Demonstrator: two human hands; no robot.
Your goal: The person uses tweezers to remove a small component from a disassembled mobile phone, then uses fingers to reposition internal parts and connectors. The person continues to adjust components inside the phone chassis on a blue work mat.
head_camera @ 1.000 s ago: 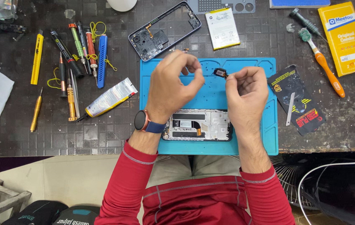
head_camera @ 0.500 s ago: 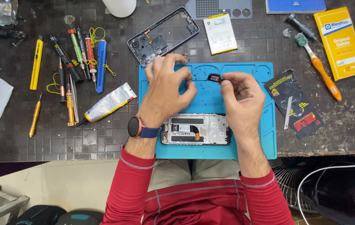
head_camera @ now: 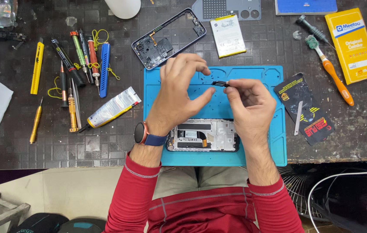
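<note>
1. The right hand (head_camera: 248, 105) pinches a small black component (head_camera: 220, 83) at its fingers, above the blue mat (head_camera: 274, 142), as before.
2. The left hand (head_camera: 179, 92) has opened; its fingers are now spread and released, thumb tip just beside the component.
3. The opened phone body (head_camera: 203, 134) lies unmoved on the mat, below both hands.

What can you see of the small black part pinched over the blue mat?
The small black part is tiny, dark and flat-looking, lying roughly level above the blue mat. The right hand pinches its right end between thumb and forefinger. The left hand has its fingers curled close around the other end; whether they touch it cannot be told. It hangs above the opened phone, touching neither phone nor mat. Finer detail is too small to make out.
</note>
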